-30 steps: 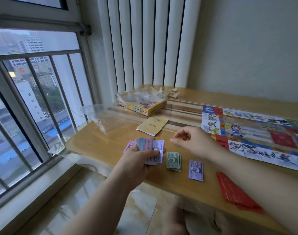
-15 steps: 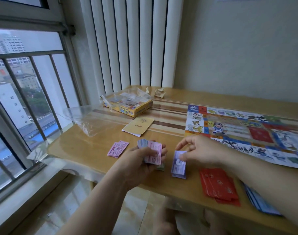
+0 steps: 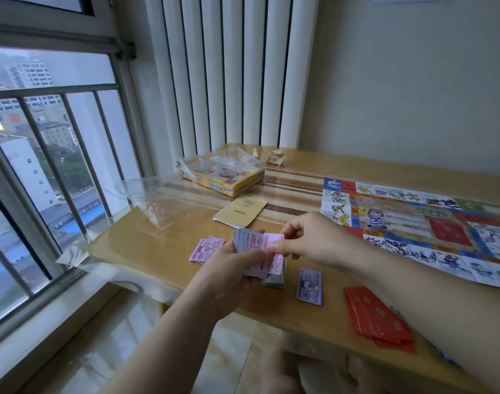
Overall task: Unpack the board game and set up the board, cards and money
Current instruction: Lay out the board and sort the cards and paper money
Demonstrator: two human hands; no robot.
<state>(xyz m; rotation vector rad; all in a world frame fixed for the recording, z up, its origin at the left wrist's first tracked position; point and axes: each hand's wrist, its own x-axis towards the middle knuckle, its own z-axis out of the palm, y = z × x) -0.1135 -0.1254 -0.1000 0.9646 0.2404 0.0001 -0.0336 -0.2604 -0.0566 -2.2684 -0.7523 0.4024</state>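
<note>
Red cards [image 3: 379, 319] lie lower right at the tabletop [image 3: 146, 245] edge. Centre frame: left hand [image 3: 234, 277] grips the fanned bills [image 3: 243, 237], fingers curled round the stack; right hand [image 3: 314, 243] pinches the top pink bill [image 3: 264, 240] at its corner. Looks like sorting money by colour. To do it well: peel one bill only, left thumb clamping the rest, land it square on the pink pile [image 3: 206, 248] left of the hands. Green pile [image 3: 277, 278] sits under the stack, purple pile [image 3: 310, 285] just right. Bills look thin, limp, likely to cling. Farther back: booklet [image 3: 241, 213], board [image 3: 413, 223] unfolded at right, box [image 3: 228, 183] upper centre.
</note>
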